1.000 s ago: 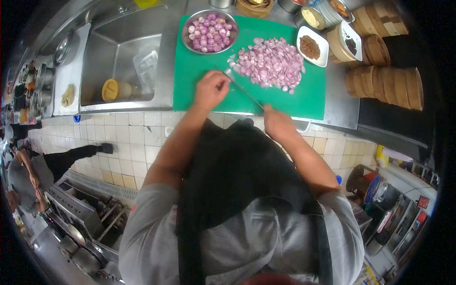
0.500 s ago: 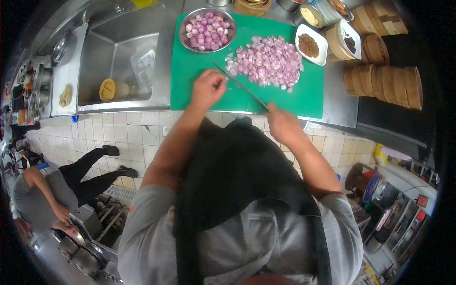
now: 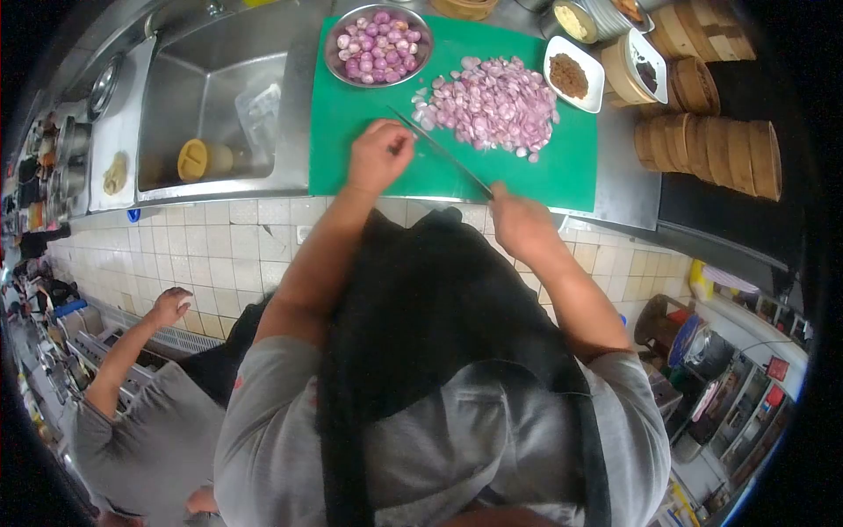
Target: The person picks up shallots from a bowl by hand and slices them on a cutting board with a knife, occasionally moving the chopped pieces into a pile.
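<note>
My right hand (image 3: 524,221) is closed around the handle of a knife (image 3: 446,155). Its thin blade slants up and left over the green cutting board (image 3: 369,110), just in front of the pile of sliced shallots (image 3: 496,105). Left of the blade, my left hand (image 3: 379,155) is curled with the fingertips drawn in; whatever it pinches, if anything, is hidden. Behind that hand, a steel bowl (image 3: 331,61) of whole peeled shallots (image 3: 379,48) sits on the board.
A white dish (image 3: 594,77) of brown minced food stands on the board's right corner. Stacked bamboo steamers (image 3: 707,156) lie farther right. To the left is a steel sink (image 3: 211,110) with a yellow-lidded container (image 3: 195,161). A co-worker (image 3: 154,430) is close behind on my left.
The co-worker has come much closer to my left side, one arm now reaching forward. My hands and the knife hold nearly the same pose; the view has shifted slightly.
</note>
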Available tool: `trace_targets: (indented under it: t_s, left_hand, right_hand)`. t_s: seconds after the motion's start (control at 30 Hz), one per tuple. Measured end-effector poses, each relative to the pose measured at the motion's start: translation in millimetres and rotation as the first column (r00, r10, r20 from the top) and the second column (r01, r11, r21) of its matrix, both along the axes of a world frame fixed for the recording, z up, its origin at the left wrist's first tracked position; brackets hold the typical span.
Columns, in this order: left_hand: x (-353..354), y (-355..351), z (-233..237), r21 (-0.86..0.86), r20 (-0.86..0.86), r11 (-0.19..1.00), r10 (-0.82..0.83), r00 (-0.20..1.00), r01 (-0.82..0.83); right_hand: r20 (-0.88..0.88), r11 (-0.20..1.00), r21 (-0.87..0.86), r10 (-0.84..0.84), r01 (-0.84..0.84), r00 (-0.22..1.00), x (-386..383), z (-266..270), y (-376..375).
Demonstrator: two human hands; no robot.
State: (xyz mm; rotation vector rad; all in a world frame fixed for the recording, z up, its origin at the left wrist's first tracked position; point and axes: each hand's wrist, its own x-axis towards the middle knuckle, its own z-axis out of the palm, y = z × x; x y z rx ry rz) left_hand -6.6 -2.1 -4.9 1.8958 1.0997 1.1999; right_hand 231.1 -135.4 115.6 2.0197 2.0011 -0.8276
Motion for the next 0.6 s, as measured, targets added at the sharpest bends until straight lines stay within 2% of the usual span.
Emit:
trace_targets:
  t_s: [0.13, 0.23, 0.6]
  left_hand:
    - [0, 0, 0, 0.017, -0.011, 1.000, 0.001, 1.000, -0.001]
    - [-1, 1, -1, 0.034, -0.009, 0.999, 0.003, 1.000, -0.002]
    - [0, 1, -1, 0.037, 0.004, 0.999, -0.010, 1.000, 0.009]
  right_hand:
    - [0.010, 0.999, 0.017, -0.028, 0.028, 1.000, -6, -10, 0]
    - [-0.042, 0.995, 0.103, -0.013, 0.017, 0.999, -7, -31, 1]
    - [-0.029, 1.000, 0.019, -0.011, 0.011, 1.000, -2, -43, 5]
